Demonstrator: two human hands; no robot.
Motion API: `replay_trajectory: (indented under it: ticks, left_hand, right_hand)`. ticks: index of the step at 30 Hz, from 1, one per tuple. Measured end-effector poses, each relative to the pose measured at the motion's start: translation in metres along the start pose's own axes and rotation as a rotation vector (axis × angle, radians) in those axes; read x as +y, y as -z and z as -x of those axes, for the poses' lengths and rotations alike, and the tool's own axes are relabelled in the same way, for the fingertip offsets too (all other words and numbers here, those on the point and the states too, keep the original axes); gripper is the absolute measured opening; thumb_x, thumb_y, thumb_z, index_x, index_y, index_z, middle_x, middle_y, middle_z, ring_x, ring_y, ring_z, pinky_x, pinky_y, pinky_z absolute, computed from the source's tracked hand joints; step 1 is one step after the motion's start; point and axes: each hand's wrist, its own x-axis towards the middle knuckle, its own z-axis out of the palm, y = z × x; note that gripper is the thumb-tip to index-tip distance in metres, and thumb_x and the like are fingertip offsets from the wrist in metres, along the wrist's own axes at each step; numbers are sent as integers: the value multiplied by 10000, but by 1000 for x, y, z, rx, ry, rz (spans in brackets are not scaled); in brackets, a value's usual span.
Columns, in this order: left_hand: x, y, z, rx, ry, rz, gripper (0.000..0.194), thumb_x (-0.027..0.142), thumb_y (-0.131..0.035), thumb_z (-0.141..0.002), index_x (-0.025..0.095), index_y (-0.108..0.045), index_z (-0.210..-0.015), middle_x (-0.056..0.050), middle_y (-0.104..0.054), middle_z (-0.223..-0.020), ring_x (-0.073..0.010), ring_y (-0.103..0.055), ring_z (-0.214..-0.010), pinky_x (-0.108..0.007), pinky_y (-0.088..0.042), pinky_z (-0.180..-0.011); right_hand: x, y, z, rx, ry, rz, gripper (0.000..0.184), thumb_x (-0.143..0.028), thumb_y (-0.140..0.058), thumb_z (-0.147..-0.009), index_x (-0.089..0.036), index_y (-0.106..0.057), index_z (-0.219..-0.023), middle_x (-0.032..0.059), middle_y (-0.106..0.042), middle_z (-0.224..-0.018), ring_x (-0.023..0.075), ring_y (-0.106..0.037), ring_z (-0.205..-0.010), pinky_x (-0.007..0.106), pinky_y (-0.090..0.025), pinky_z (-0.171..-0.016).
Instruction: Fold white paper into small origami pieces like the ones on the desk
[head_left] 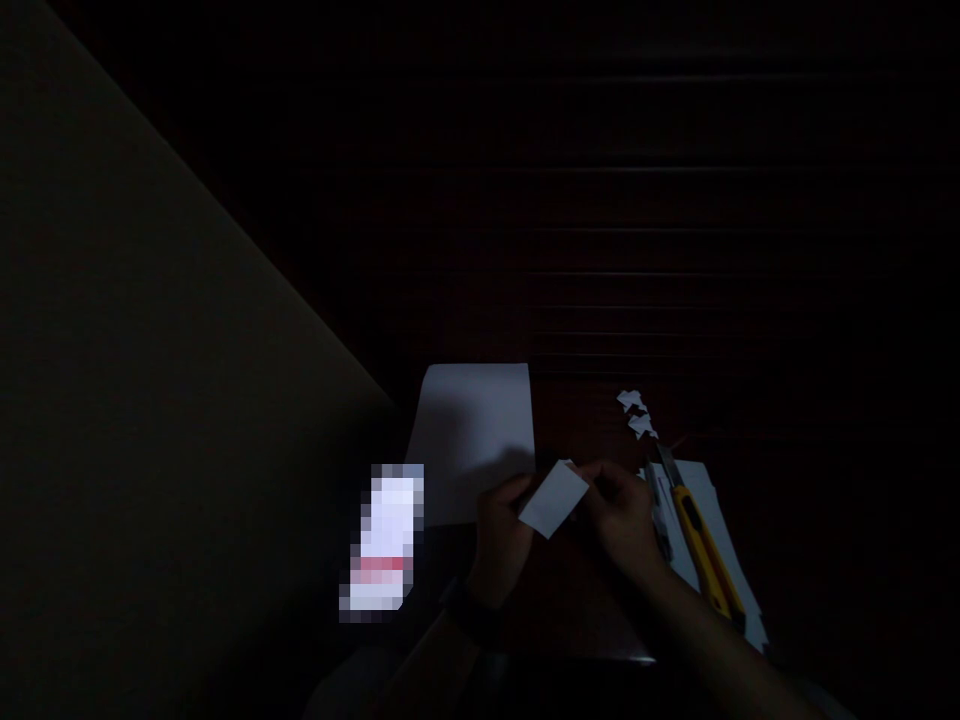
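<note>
Between my two hands is a small folded piece of white paper, held above the dark table. My left hand grips its left edge, thumb and fingers closed. At the upper right edge, the fingers of my right hand pinch the same paper. A large white sheet lies flat beyond my left hand. To the right of my right hand, a yellow utility knife with its blade showing rests on a stack of white paper.
Small folded white paper pieces lie on the table beyond my right hand. A bright, pixelated phone-like screen glows at the left. A pale wall rises along the left side. The room is very dark.
</note>
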Motion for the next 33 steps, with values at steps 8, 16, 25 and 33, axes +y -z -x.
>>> replay_trajectory:
  ticks: [8,16,25,33]
  left_hand:
    - [-3,-1,2,20,3,-22,235,208,-623,-720,169,-702,-937,-39,-699,-804,-192,-620,-708,-243,-479,-585]
    - [-14,1,-1,20,53,38,221,216,-590,-748,157,-696,-934,-32,-689,-772,-178,-612,-682,-235,-458,-558]
    - [-17,1,-2,-1,70,156,221,265,-557,-787,127,-690,-897,-46,-677,-754,-150,-595,-651,-227,-421,-562]
    - [-20,0,-4,62,100,211,215,262,-580,-753,130,-695,-878,-48,-684,-743,-144,-593,-611,-227,-408,-540]
  right_hand:
    - [0,1,0,50,-30,38,153,-266,-580,-761,-170,-624,-651,11,-621,-575,157,-569,-541,229,-425,-486]
    - [13,-2,-4,-18,-132,33,160,-252,-533,-784,-161,-660,-752,-16,-580,-485,140,-534,-430,217,-384,-421]
    - [15,0,-1,-66,-146,38,314,-380,-534,-812,-164,-605,-596,-7,-563,-446,124,-506,-410,214,-355,-435]
    - [15,-6,-4,-113,-194,-29,340,-433,-564,-775,-152,-620,-593,18,-610,-494,117,-520,-414,211,-368,-441]
